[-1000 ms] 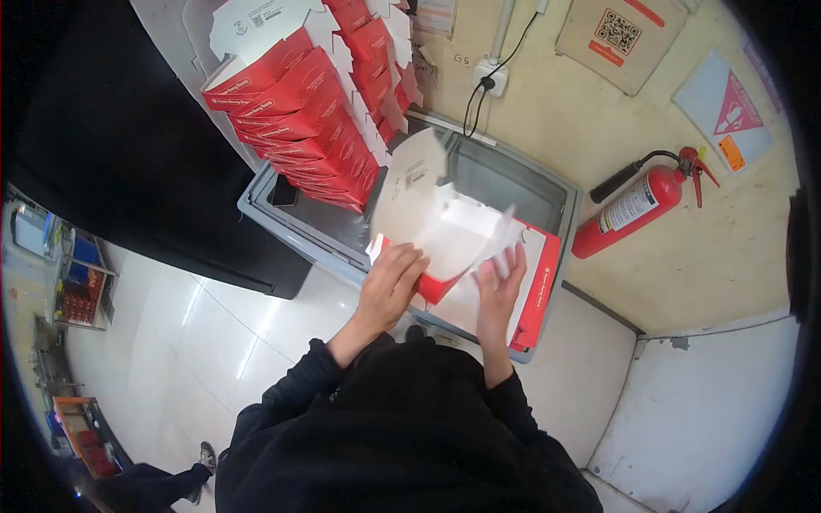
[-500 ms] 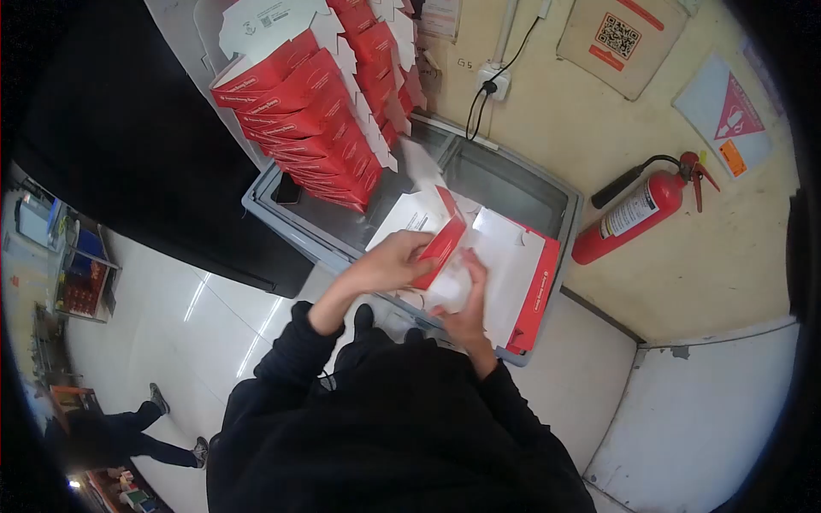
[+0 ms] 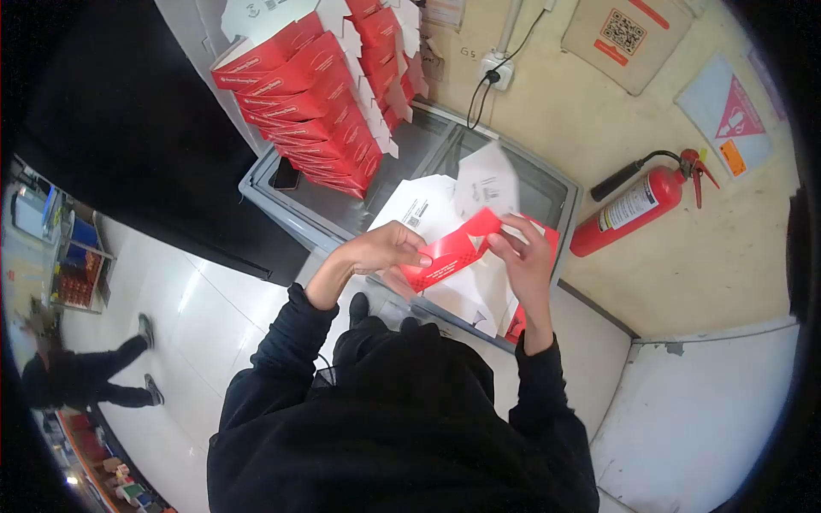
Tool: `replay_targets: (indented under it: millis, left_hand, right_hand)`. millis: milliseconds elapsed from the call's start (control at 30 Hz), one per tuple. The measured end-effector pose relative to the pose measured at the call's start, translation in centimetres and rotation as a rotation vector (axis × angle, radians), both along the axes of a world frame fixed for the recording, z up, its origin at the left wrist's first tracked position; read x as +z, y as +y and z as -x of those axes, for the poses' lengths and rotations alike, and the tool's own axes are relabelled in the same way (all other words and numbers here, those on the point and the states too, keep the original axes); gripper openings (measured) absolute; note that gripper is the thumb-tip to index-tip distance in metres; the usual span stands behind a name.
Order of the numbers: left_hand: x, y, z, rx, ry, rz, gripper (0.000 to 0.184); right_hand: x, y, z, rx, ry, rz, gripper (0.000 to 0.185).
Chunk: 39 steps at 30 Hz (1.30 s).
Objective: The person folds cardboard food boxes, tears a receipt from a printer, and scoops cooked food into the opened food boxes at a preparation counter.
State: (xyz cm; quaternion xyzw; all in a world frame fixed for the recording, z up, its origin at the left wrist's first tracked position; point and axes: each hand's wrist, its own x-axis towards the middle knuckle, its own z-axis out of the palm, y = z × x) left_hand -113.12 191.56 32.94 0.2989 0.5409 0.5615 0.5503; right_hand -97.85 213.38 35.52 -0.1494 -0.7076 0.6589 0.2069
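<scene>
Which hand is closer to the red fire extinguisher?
Right. The right hand, at the box's right end, is just left of the fire extinguisher. The left hand, at the box's other end, is farther left.

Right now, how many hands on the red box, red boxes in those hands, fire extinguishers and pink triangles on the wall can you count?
Hands: 2 (left hand, right hand)
Held red box: 1
Fire extinguisher: 1
Pink triangle: 1
Total: 5

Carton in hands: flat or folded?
Partly folded: left hand and right hand hold its red panel up, a white flap angled behind.
</scene>
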Motion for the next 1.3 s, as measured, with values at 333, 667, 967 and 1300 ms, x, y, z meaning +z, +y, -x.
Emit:
replay_targets:
  millis: [333, 667, 967, 1300]
  left_hand:
    - [1.3, 1.0, -3.2, 0.038, 0.364, 0.119, 0.025]
    - [3.7, 1.7, -3.0, -0.077, 0.815, -0.068, 0.019]
    - [1.4, -1.6, -0.3, 0.240, 0.265, -0.349, 0.060]
    - [3.7, -1.5, -5.1, 0.573, 0.773, -0.160, 0.028]
  right_hand:
    - [1.0, -3.9, -1.4, -0.124, 0.009, -0.447, 0.031]
    - [1.7, -2.1, -2.4, 0.164, -0.072, -0.787, 0.028]
    - [3.1, -0.8, -1.8, 0.250, -0.237, -0.642, 0.020]
    - [4.2, -3.8, -1.9, 0.111, -0.126, -0.646, 0.017]
